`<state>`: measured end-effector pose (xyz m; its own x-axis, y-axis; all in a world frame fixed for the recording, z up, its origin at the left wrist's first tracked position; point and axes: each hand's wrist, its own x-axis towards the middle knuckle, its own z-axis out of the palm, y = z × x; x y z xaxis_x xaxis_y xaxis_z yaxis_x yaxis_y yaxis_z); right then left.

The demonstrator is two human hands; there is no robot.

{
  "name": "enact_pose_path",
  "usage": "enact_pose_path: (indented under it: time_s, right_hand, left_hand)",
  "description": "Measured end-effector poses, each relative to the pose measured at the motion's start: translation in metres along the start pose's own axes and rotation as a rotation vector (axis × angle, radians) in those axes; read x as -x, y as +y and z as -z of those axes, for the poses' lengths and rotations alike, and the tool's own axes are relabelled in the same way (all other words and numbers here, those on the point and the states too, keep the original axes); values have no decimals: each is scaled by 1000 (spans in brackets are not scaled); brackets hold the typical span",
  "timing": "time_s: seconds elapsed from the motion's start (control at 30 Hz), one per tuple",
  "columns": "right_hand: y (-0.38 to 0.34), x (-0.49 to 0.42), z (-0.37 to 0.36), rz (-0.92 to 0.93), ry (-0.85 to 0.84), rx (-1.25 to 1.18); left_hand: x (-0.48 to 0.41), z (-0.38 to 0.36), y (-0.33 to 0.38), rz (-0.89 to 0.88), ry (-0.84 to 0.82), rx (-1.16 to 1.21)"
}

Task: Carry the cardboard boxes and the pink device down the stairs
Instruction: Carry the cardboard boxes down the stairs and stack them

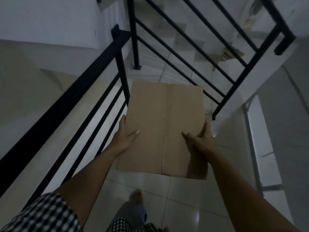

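Cardboard box (pixel 164 129) held level between hands, clamped at both side edges: left hand (pixel 125 136), right hand (pixel 200 139), thumbs on top. Pink device not in view. Risks, as judged:
- box blocks view of stairs (pixel 175 52) beyond hands, so a misstep
- corner by left hand snags railing (pixel 66 106)
- glossy floor (pixel 184 198), dim light, so a slip

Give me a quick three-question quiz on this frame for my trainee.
1. True or false: only the left hand holds the cardboard box.
2. Which is in view? A) a pink device B) a second box C) a black railing
3. Fill in: both thumbs rest on the box's ___ face.
Key: 1 false, the right hand grips it too; 2 C; 3 top.
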<state>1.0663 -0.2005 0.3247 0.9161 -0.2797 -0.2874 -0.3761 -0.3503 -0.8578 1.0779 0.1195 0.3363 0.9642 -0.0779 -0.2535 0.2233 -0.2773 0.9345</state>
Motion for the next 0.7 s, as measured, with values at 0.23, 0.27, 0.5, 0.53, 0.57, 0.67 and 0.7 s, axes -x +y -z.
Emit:
enact_pose_path:
  time_s: [0.23,0.27,0.5,0.53,0.57,0.67,0.7]
  right_hand:
    - [-8,-99,-52,-31,-42,24]
    - [-8,-113,-59,-48,-32,25]
    - [-6,-201,-104,-143,9,9]
    - [-3,-209,-111,-150,8,13]
    - [2,-219,-119,-164,-1,15]
    - [27,-253,-146,-205,-25,15]
    - [38,-264,-155,-224,-28,18]
  left_hand:
    - [-111,26,-29,74,-13,-8]
    - [-129,28,-32,85,-33,-13]
    - [-248,37,-55,180,-85,-47]
    - [-258,36,-61,202,-84,-56]
    - [-271,35,-69,228,-83,-63]
    - [-311,25,-102,273,-55,-94]
    - [-324,21,-115,287,-43,-100]
